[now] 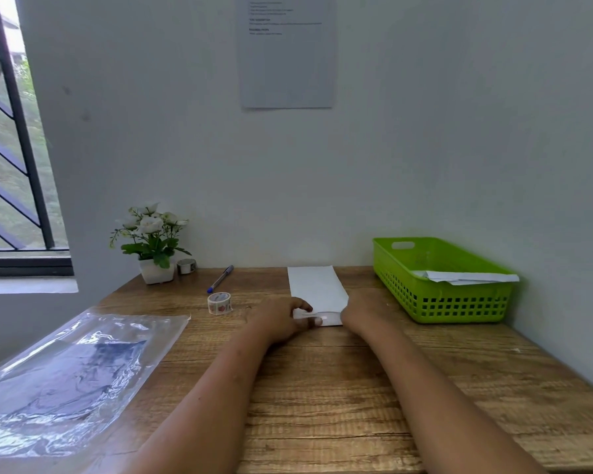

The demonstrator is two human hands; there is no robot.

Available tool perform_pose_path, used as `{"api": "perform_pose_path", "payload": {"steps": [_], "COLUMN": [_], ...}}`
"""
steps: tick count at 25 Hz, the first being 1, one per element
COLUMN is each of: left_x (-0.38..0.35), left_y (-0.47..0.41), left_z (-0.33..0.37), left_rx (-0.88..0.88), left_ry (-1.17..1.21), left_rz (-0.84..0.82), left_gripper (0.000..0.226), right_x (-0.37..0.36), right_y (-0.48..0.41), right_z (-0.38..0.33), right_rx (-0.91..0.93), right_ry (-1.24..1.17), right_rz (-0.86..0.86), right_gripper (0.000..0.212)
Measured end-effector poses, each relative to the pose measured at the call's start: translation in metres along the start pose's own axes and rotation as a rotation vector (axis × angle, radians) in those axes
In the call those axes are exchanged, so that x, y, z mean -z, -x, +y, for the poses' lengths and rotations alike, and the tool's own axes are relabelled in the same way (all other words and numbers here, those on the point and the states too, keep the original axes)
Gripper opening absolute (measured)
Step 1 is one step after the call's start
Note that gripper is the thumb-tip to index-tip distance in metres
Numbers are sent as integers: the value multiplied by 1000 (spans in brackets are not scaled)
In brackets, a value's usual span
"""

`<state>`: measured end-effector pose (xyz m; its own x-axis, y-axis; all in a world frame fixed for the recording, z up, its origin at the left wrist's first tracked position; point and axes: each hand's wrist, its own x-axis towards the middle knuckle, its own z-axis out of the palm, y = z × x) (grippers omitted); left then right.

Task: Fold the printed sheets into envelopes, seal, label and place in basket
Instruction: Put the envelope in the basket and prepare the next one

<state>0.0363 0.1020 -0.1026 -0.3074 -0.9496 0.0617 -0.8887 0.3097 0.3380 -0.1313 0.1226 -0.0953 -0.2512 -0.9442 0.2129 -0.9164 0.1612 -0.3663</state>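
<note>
White folded paper envelope [317,287] lies flat on the wooden table [322,388], just left of the green plastic mesh basket [459,306]. Left hand [283,319] pinches its near end, fingers curled. Right hand [367,311] touches the corner nearest the basket; its fingers are hidden, so I can't tell its grip.

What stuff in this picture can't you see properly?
Head view:
Wall sheet: top cut off by the frame edge; print too small to read.
Right hand: fingers hidden behind its back; hold on the envelope unclear.
Basket: its wall hides most of the papers inside.
Plastic sleeve: glare hides its contents; left edge cuts it.
</note>
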Motion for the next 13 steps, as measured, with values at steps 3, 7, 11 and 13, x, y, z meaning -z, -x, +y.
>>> {"api": "perform_pose_path", "payload": {"steps": [3, 7, 11, 13], "left_x": [-2, -2, -3, -3], "left_y": [0, -2, 2, 3], "left_z": [4, 6, 10, 18], "left_rx": [-1, -10, -48, -159], "left_ry": [-25, 1, -193, -223], "left_rz": [24, 14, 174, 374], "left_gripper": [69, 74, 70, 49], "right_x": [3, 8, 13, 16], "right_y": [-8, -10, -7, -3], "right_z": [5, 11, 5, 0], "right_rx": [-128, -343, -288, -194], "right_ry": [-428, -1080, -1207, -1199], "right_rz": [-36, -212, -233, -233], "right_gripper": [51, 44, 15, 8]}}
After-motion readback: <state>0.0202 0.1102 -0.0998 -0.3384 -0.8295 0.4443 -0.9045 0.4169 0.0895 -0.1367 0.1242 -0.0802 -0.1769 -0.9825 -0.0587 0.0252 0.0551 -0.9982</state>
